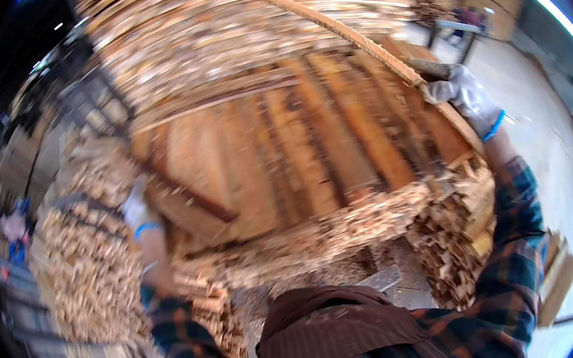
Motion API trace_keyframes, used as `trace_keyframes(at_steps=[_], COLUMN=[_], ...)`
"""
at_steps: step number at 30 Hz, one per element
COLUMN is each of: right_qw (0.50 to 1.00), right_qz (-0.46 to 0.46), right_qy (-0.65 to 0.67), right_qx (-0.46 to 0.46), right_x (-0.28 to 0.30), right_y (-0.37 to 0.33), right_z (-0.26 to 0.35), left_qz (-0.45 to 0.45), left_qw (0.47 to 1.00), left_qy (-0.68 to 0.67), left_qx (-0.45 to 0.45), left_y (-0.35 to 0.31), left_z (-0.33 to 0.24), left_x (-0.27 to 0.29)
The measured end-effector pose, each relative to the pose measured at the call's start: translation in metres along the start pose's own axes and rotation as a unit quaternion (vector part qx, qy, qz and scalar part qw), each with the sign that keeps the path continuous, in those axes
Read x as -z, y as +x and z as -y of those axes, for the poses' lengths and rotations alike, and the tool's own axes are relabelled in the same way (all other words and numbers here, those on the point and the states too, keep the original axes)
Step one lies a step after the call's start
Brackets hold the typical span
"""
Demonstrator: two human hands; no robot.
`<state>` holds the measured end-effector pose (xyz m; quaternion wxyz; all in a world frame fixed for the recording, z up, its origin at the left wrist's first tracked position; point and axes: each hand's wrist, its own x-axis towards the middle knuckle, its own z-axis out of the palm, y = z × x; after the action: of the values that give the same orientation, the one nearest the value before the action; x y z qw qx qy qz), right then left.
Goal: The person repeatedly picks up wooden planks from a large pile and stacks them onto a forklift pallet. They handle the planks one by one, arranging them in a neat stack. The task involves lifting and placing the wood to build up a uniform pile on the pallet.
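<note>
A brown striped garment [341, 330] fills the lower middle of the frame, with plaid sleeves [517, 214] reaching forward on either side. In the right of the frame, the gloved right hand [466, 94] is clamped on the near end of a long wood strip [341, 30], which slants away to the top middle; held by that end, most of its length projects freely above the planks. In the left of the frame, the gloved left hand [137, 208] is beside a dark short board [188, 202] lying askew on the plank layer [246, 159]; motion blur hides its fingers, so I cannot tell whether they grip that board or merely rest against it. The arms are spread wide, perhaps because the pile between them is broad. Its planks lie side by side, which seems to make a fairly level surface, though a narrow board [222, 100] lies crosswise near its far edge. Behind it, a tall stack of boards [250, 29] blocks the way across the upper frame. A heap of cut sticks [86, 270] crowds the left, and more short offcuts [455, 252] sit under the pile's near right corner, limiting room there. At upper right, a small table [455, 27] stands on the pale floor [536, 132], well apart from the right hand.
</note>
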<state>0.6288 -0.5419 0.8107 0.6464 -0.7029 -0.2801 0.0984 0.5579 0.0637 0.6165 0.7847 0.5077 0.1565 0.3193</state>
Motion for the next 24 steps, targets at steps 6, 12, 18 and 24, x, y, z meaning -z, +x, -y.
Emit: trace_keyframes(at_steps=[6,12,18,24], right_qw=[0.862,0.867,0.863,0.829], right_qz=[0.195,0.274,0.231,0.221], right_qy=[-0.317,-0.346,-0.429,-0.487], right_qx=[0.345,0.233,0.135,0.164], right_x=[-0.163,-0.277,-0.296,-0.295], right_y=[0.087,0.096,0.092,0.09], right_z=[-0.035,-0.133,-0.117,-0.115], left_qz=[-0.018,-0.054,-0.111,0.022], left_qw=[0.995,0.996,0.992,1.0], left_qy=[-0.096,-0.039,0.033,-0.014], left_qx=[0.0,-0.062,-0.039,-0.016], left_y=[-0.047,-0.104,-0.114,-0.076], left_z=[-0.079,-0.139,-0.144,-0.141], left_x=[0.056,0.135,0.166,0.076])
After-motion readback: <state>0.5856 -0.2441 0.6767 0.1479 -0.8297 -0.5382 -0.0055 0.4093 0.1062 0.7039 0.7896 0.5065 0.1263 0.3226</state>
